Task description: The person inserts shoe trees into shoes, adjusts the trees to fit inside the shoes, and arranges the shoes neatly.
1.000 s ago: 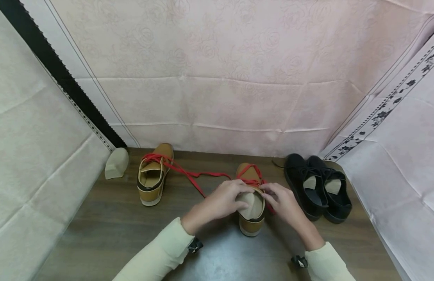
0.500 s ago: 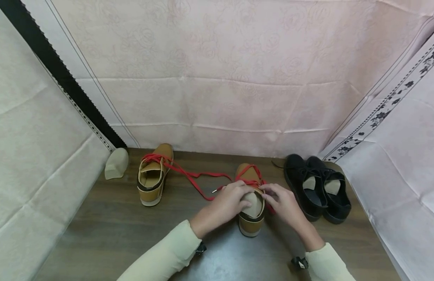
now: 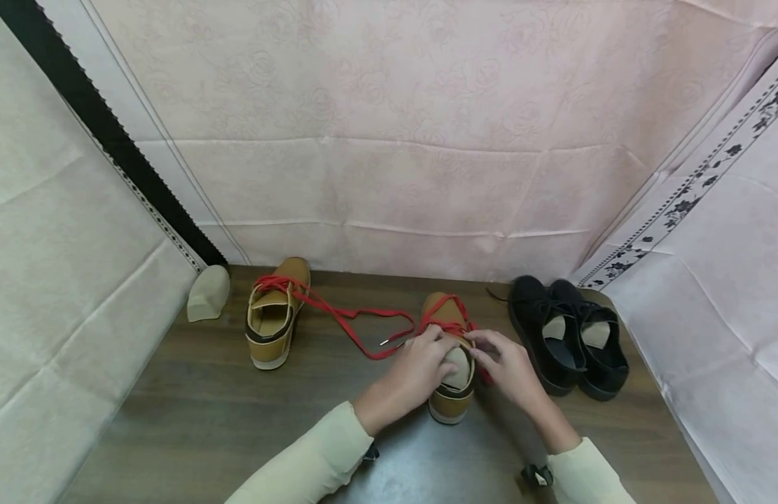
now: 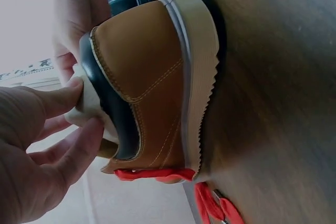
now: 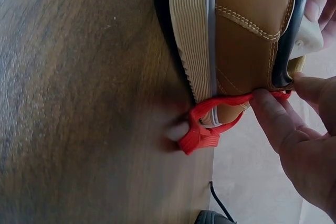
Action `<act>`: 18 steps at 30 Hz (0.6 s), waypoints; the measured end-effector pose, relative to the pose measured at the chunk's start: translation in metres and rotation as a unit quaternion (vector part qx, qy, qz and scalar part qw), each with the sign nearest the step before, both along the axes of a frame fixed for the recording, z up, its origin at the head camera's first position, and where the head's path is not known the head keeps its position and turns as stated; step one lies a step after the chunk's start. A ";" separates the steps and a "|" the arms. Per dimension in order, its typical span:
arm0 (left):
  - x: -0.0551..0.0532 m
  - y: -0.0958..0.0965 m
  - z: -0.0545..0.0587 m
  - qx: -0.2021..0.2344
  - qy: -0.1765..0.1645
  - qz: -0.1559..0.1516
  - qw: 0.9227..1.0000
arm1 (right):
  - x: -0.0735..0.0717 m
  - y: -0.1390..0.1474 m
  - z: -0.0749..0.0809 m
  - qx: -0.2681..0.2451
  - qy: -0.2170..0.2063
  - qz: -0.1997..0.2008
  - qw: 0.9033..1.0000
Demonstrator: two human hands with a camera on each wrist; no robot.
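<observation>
A tan shoe with red laces stands on the floor, heel toward me. A cream shoe insert sits partly inside its opening. My left hand pinches the insert between thumb and fingers; the left wrist view shows the insert sticking up past the dark collar. On the other side my right hand pinches the edge of the shoe's opening beside the laces, thumb inside and fingers outside in the right wrist view. How deep the insert reaches is hidden.
Another tan shoe stands to the left, its red lace trailing toward the middle. A second cream insert lies by the left wall. Black shoes with cream inserts stand at right. A pale patterned cloth hangs behind.
My left hand has shifted slightly right and over the shoe opening, covering more of the insert, which looks lower in the shoe. The lace end beside it has come into view. My right hand stays.
</observation>
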State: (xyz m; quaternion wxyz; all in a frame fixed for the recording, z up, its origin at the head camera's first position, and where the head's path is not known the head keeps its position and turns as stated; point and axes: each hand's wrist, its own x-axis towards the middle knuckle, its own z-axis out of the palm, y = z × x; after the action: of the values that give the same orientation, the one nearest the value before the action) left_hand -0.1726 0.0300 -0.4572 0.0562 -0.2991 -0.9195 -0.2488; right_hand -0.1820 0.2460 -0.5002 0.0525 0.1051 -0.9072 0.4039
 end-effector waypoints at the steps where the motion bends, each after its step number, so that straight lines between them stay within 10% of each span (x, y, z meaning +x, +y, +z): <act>1: 0.000 0.001 -0.001 0.002 0.003 0.002 1.000 | 0.000 0.000 0.000 0.000 -0.001 -0.002 1.000; 10: 0.001 0.003 -0.015 -0.004 0.055 -0.010 0.998 | 0.002 0.000 -0.001 -0.013 -0.012 -0.003 1.000; 18: -0.005 -0.010 -0.004 0.023 0.083 0.019 0.996 | 0.001 0.001 -0.003 -0.026 -0.022 -0.006 0.999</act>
State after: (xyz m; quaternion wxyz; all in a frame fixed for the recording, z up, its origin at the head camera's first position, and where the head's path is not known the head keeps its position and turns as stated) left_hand -0.1779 0.0205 -0.4609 0.1439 -0.3001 -0.9111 -0.2433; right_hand -0.1806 0.2474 -0.5028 0.0375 0.0894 -0.8978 0.4295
